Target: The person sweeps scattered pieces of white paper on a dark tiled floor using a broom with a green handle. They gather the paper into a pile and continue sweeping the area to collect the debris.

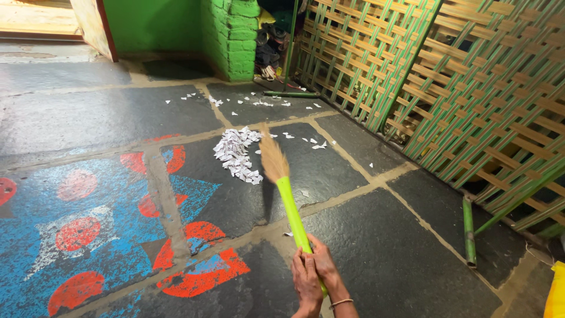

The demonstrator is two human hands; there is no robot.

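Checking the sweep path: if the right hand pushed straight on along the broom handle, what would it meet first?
Probably the heap of white paper scraps beyond the straw-tipped green broom that the right hand grips; depth is uncertain.

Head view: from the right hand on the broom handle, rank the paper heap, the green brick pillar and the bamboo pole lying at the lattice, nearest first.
From the right hand:
1. Paper heap, ahead and slightly left, beside the broom bristles.
2. Bamboo pole, lying to the right at the lattice foot; close to the heap in range, hard to call.
3. Green brick pillar, far ahead at the back wall.
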